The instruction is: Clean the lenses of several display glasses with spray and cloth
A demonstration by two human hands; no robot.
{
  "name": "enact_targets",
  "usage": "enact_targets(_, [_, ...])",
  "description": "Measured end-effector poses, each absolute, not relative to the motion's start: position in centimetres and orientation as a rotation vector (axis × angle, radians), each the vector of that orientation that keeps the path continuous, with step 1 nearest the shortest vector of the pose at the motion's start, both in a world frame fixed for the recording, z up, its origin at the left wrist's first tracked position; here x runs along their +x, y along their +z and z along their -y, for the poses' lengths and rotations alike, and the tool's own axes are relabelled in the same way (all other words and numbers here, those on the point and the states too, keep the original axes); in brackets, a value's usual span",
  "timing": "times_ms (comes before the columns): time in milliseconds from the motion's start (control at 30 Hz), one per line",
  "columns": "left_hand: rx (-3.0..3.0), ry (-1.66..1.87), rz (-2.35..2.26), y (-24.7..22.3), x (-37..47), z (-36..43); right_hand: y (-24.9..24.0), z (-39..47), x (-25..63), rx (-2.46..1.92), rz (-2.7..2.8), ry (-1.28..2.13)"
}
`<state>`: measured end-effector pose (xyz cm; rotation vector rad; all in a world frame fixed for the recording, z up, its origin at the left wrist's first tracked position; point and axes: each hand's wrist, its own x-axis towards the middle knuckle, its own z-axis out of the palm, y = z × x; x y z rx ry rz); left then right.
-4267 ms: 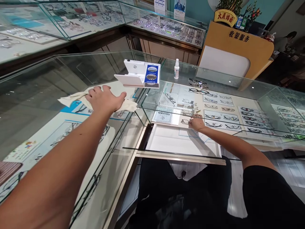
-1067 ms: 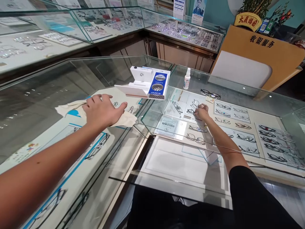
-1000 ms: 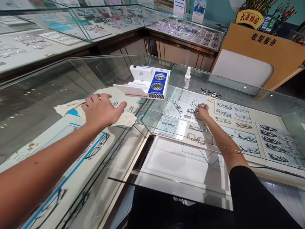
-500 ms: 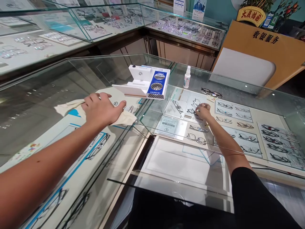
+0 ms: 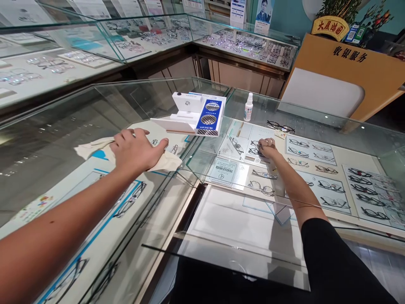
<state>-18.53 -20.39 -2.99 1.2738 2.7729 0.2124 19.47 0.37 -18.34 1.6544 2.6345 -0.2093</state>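
Observation:
My left hand (image 5: 136,147) lies with fingers apart on a cream cloth (image 5: 167,163), pressing it against the glass counter top at the left. The cloth sticks out on both sides of the hand. Inside the right-hand display case, my right hand (image 5: 267,147) has its fingers closed at the right end of a pair of dark-framed eyeglasses (image 5: 254,144). These lie on a white display board, just above another pair of eyeglasses (image 5: 254,151). My fingertips are partly hidden.
An opened white and blue box (image 5: 210,118) and a white spray bottle (image 5: 249,107) stand on the glass. Dark eyeglasses (image 5: 280,126) lie near the bottle. More frames fill the trays (image 5: 332,192) to the right. A glass edge (image 5: 228,261) crosses near my body.
The eyeglasses at my right hand were tilted up and now lie flatter on the board. My right hand has shifted slightly left. My left hand stays on the cloth.

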Motion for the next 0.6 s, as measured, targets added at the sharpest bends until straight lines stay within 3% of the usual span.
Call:
enact_targets(300, [1.276,0.207,-2.766,-3.0,-18.6,20.4,-17.6,1.0,18.9,1.659,-2.598,-0.206])
enact_targets(600, [1.319,0.227,-2.767,-3.2,-18.7,20.4,-13.3,6.0,16.2,1.677,-2.581,-0.261])
